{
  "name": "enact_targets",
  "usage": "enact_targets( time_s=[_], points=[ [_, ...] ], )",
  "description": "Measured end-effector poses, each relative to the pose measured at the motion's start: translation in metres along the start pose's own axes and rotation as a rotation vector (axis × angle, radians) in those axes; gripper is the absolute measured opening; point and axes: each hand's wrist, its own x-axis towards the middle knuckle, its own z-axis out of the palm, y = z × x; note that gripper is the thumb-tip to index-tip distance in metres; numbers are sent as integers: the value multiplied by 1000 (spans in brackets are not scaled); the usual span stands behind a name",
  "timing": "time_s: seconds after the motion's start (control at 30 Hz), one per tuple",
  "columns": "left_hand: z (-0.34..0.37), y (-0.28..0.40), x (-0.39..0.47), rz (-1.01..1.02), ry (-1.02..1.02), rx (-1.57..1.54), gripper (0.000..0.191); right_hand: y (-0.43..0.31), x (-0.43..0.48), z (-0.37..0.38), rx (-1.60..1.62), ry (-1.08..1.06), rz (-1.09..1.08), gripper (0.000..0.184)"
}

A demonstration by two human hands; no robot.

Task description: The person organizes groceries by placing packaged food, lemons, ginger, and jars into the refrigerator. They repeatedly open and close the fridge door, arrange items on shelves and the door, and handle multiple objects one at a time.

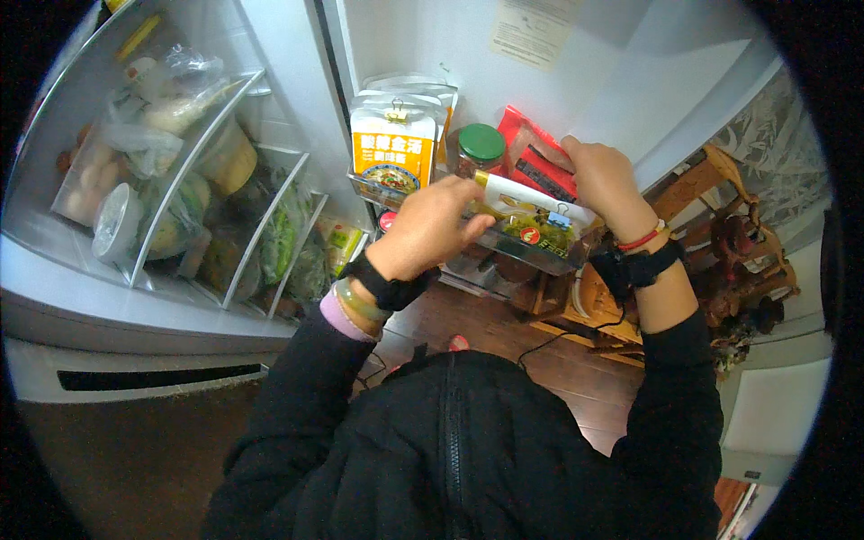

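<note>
My left hand (432, 223) is at the left end of a white-and-green food packet (540, 212), its thumb in front and its fingers at the edge. This packet stands in a clear fridge door bin (533, 248). My right hand (604, 179) has its fingers curled on the right edge of a red packet (530, 152) with a clear window; the fingertips are partly hidden. Just left of the red packet stands a glass jar with a green lid (482, 142). Yellow-and-white sauce pouches (393, 148), one with a binder clip, stand upright at the bin's left end.
At left, fridge shelves (196, 169) hold bagged vegetables (280, 236), eggs (91, 179) and a white-lidded tub (116, 219). A printed sheet (533, 30) is on the door's inner wall. Wooden furniture (715, 196) stands beyond the door at right. A dark cord (574, 334) crosses the wood floor.
</note>
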Motion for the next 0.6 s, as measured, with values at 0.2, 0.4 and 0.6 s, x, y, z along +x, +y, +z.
enact_targets(
  time_s=[0.2, 0.4, 0.6],
  points=[
    [20, 4, 9, -128, -60, 211, 28, 0, -4, -4, -52, -24, -62, 22],
    [28, -15, 22, -53, -153, 130, 21, -14, -22, -22, 90, 353, -209, 21],
    [34, -29, 30, -49, -194, 56, 21, -12, -14, -9, 59, -100, -126, 13]
  ],
)
